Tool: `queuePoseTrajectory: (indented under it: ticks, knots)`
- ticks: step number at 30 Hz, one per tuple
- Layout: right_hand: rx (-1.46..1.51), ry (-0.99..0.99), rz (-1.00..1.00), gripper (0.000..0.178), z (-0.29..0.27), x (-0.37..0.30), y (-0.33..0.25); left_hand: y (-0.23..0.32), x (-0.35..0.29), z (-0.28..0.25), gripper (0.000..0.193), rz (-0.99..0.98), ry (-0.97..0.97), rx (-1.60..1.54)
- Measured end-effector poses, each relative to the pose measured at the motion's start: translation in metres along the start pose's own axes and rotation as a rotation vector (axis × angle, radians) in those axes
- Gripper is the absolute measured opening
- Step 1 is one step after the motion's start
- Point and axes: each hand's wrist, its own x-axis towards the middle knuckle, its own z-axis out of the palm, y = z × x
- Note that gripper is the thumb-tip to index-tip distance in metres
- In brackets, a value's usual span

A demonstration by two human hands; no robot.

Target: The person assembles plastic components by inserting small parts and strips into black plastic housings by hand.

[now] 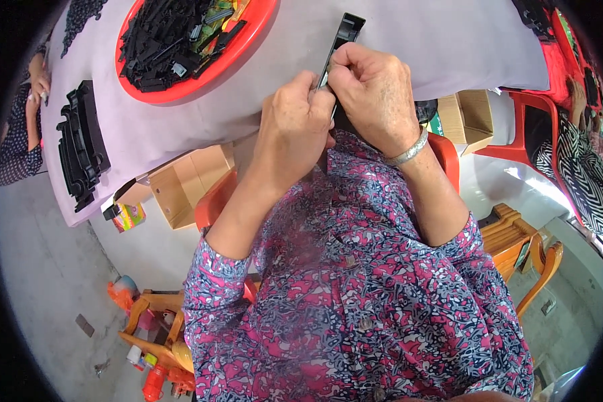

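Note:
Both my hands are at the near edge of the table, fingers closed around a long, narrow black plastic piece [348, 32]. Its far end sticks out beyond my knuckles, and a thin pale line runs along its side. My left hand [289, 124] pinches the lower stretch of the piece, thumb and curled fingers together. Just above it, my right hand [376, 94], with a silver bracelet at the wrist, presses thumb and forefinger on the piece. The fingers hide its middle. Up and to the left, a red basin [181, 96] holds a heap of small black plastic parts [161, 47].
Larger black plastic mouldings [80, 144] lie stacked at the table's left end. Cardboard boxes [187, 184] [472, 117] stand below the table edge on both sides. A wooden chair [516, 244] is at the right. Other people sit at the far left [23, 144] and far right [589, 174].

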Motion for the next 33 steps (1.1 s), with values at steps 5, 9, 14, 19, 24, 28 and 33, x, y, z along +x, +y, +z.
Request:
queuePoseTrajectory:
  ticks: [5, 9, 14, 19, 24, 28, 33]
  knots:
    - [0.121, -0.007, -0.070, 0.016, -0.004, 0.001, 0.013, 0.006, 0.001, 0.000, 0.023, -0.021, 0.005, 0.021]
    - [0.064, -0.128, -0.166, 0.020, -0.022, 0.009, 0.012, 0.008, 0.001, -0.003, 0.027, -0.038, 0.008, 0.040]
    - [0.092, -0.425, -0.059, 0.028, -0.037, 0.022, 0.002, 0.006, 0.004, -0.003, 0.027, -0.020, 0.014, 0.000]
    - [0.124, -0.417, 0.013, 0.030, -0.033, 0.019, 0.005, 0.004, 0.006, -0.004, 0.029, -0.041, 0.012, -0.023]
    - [0.211, -0.427, 0.007, 0.030, -0.033, 0.021, 0.006, 0.004, 0.006, -0.005, 0.029, -0.081, 0.008, -0.025]
    - [0.151, -0.429, -0.052, 0.026, -0.035, 0.021, 0.007, 0.012, 0.005, -0.006, 0.028, -0.136, -0.004, -0.033]
    - [0.029, -0.447, -0.203, 0.021, -0.034, 0.023, 0.015, 0.010, 0.005, -0.003, 0.028, -0.118, 0.002, 0.031]
